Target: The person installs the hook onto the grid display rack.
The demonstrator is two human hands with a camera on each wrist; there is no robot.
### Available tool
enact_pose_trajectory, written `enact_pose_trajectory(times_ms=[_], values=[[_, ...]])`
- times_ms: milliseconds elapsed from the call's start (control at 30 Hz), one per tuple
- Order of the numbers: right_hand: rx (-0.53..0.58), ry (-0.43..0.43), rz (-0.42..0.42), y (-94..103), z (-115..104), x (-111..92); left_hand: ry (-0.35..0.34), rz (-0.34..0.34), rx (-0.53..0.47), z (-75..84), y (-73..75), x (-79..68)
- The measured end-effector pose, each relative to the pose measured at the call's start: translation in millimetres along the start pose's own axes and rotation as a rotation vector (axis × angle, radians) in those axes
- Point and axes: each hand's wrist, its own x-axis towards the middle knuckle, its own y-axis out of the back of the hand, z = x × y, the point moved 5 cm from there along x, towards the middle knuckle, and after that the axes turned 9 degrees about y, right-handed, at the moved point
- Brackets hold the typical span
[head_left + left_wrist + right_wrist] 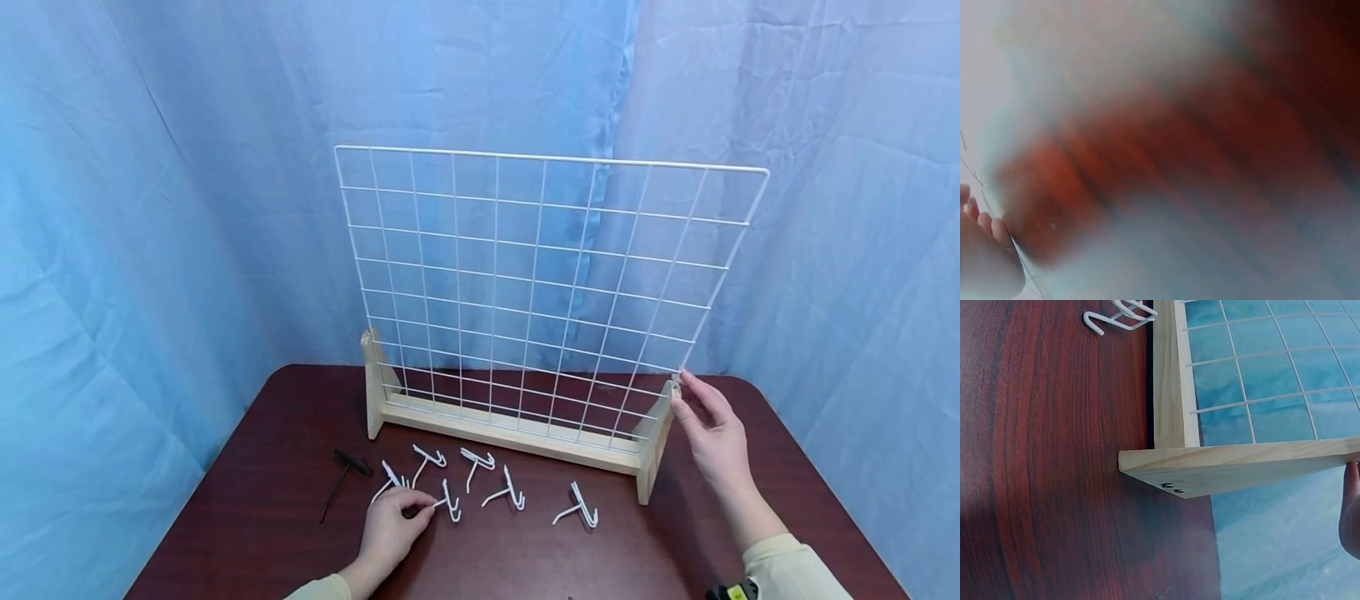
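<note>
My left hand (392, 525) is low over the front of the table, thumb and fingertips pinching the prong of a white wire hook (447, 502). More white hooks lie around it, among them one (511, 490) to its right. At the back, a white wire grid panel (495, 156) stands upright in a wooden stand (510, 433). My right hand (718, 437) holds the top of the stand's right upright (1241, 472), thumb in front, fingers at the grid's edge. The left wrist view is mostly blurred, with a few fingers at its left edge.
A black hook (347, 475) lies on the far left of the dark red table (247, 508). Another white hook (577, 507) sits apart, in front of the stand's right end. Blue cloth curtains (187, 208) hang behind and at both sides.
</note>
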Motion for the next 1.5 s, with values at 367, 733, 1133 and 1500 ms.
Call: enact_pose_trajectory(times_ms=[367, 733, 1133, 1500], values=[[0.011, 0.007, 0.007, -0.5, 0, -1, 0.062, 0.005, -0.079, 9.3, 3.3, 9.8], [0.025, 0.021, 0.013, -0.7, 2, 0, 0.158, 0.004, -0.109, 16.3, 10.5, 25.1], [0.017, 0.009, 0.017, -1.1, 4, -1, 0.188, 0.058, -0.143, 27.2, 21.2, 47.0], [0.023, 0.019, 0.022, 3.9, 28, -4, 0.201, 0.166, -0.142, 44.5, 38.0, 76.2]])
